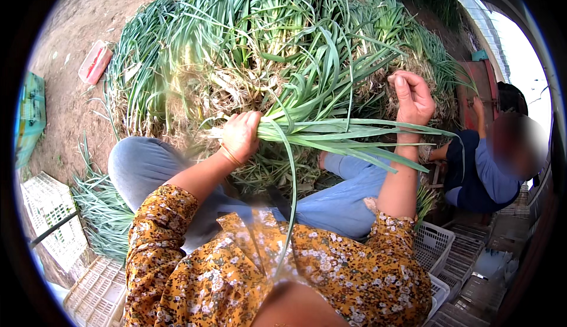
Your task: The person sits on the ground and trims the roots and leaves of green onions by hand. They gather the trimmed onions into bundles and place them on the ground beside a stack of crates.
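Note:
My left hand [241, 136] is closed around the pale lower stalks of a bunch of long-leaved green allium plants [310, 133], whose leaves fan out to the right. Its roots poke out left of my fist. My right hand [413, 96] is raised beyond the leaves at the right, fingers curled and thumb against the fingertips; whether something small is pinched there I cannot tell. Some leaves cross my right forearm. Beyond both hands lies a large heap of the same plants [283, 12], with dry, tangled roots towards me. Loose leaves [283, 172] lie on the ground between my legs.
A co-worker [483, 167] sits at the right. White plastic crates [432, 245] stand at lower right, another crate [95, 291] at lower left. More leafy plants [104, 220] lie left of my knee. A pink plastic container [95, 63] and a teal crate [31, 114] are farther left.

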`<action>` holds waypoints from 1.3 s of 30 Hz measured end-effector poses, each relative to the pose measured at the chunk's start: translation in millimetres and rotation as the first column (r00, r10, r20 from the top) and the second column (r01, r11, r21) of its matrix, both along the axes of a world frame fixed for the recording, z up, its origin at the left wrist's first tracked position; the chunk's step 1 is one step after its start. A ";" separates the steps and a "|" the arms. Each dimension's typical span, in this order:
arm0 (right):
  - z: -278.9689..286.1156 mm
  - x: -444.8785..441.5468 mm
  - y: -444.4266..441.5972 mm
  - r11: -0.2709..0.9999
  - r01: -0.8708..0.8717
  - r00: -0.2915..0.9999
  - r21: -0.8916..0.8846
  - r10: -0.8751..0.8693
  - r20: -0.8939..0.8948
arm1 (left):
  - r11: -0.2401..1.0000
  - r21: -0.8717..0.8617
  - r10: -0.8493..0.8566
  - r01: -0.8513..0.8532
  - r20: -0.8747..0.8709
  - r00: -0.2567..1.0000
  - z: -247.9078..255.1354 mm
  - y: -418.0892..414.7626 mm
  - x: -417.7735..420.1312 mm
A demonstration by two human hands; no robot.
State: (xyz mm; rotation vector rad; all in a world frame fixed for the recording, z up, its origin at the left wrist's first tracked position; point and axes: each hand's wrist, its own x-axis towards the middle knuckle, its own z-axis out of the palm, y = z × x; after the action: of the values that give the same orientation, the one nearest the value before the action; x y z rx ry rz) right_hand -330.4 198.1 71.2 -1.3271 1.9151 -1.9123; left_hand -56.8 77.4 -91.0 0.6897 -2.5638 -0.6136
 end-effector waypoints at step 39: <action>-16.9 14.2 -6.7 0.976 -0.017 0.937 0.216 -0.060 0.345 | 0.999 0.020 0.027 -0.027 0.010 1.000 13.2 -2.1 -1.8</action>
State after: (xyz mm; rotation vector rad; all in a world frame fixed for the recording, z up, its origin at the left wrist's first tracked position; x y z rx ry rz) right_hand -316.2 191.4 54.3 -0.8413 1.8923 -1.7440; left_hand -58.6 75.3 -77.8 0.7348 -2.5567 -0.6290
